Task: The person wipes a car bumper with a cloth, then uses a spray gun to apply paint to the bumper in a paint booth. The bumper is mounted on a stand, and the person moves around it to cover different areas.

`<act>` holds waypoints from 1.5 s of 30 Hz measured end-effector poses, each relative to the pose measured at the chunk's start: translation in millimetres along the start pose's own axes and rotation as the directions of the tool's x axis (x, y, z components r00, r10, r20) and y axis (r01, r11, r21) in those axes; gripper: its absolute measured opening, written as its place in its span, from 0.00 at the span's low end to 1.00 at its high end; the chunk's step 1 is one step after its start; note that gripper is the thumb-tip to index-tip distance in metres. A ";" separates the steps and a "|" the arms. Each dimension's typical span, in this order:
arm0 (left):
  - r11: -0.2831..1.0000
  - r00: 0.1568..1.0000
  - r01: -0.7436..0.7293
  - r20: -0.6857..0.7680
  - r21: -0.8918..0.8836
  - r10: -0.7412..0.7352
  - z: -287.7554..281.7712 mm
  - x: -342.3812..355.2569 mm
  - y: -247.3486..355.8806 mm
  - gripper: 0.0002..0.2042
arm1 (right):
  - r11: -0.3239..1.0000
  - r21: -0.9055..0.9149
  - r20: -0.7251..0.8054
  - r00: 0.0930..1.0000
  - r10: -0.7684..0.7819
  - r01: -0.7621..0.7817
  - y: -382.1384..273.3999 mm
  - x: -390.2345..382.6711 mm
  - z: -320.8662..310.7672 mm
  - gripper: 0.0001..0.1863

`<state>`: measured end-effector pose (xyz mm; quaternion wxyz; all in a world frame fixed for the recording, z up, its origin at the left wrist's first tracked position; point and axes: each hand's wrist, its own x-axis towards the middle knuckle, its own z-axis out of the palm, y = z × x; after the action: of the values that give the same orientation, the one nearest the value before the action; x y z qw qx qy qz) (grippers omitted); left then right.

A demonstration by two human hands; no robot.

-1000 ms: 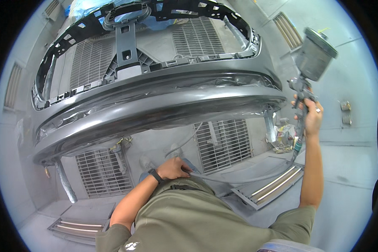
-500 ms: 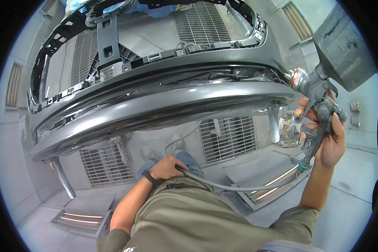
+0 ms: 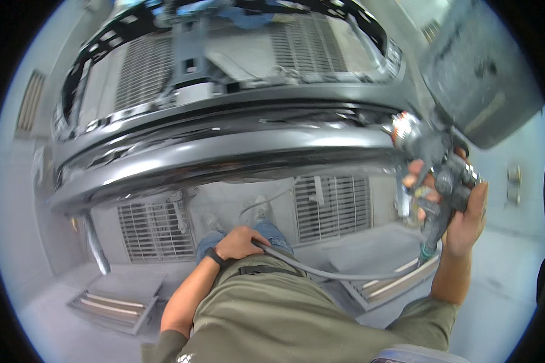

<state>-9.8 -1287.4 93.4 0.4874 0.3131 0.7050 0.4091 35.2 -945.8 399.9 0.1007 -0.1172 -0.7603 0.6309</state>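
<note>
right hand wrapped around the grip of a grey metal spray gun, fingers over the trigger, nozzle aimed left at the right end of the glossy dark grey plastic car bumper on its stand. left hand closed on the grey air hose at the waist, near; hose runs right to the gun's base. step in hand, as judged: spraying a coat along the bumper's lower face. next move likely calls for a steady sweep leftward, nozzle square to the panel, hose kept off the wet surface. container: large grey paint cup on top of the gun, far right; opaque, contents not visible, presumably paint. floor grates beneath.
</note>
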 end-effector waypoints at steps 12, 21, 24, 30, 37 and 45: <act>0.984 0.980 -0.163 -0.125 -0.067 0.154 -56.1 -67.3 -80.1 0.17 | 0.921 -0.371 0.218 0.975 -0.034 0.115 -68.4 24.9 240.2 0.32; 0.965 0.975 -0.219 -0.058 -0.147 0.213 -122.9 -180.5 -170.5 0.18 | 0.825 -0.467 0.608 0.793 0.039 0.318 -124.2 71.2 577.0 0.24; 0.935 0.956 -0.294 -0.069 -0.199 0.286 -127.9 -203.0 -173.2 0.19 | 0.743 -0.525 0.677 0.733 0.069 0.415 -131.5 82.2 675.5 0.21; 0.793 0.859 -0.511 -0.194 -0.330 0.473 -125.0 -224.8 -167.0 0.19 | 0.477 -0.560 0.801 0.589 0.106 0.677 -114.9 87.7 839.1 0.24; 0.673 0.764 -0.644 -0.351 -0.362 0.542 -121.8 -238.0 -177.4 0.18 | 0.426 -0.460 0.879 0.468 0.093 0.779 -56.7 64.8 992.6 0.28; 0.542 0.721 -0.692 -0.419 -0.478 0.551 -117.6 -235.4 -189.0 0.17 | 0.433 -0.419 0.904 0.411 0.117 0.798 -31.4 49.9 1041.8 0.27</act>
<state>-51.5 -1605.8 50.5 0.3010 0.3236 0.4255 0.7897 -327.5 -1911.1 239.8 -0.1985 0.3628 -0.9037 0.1109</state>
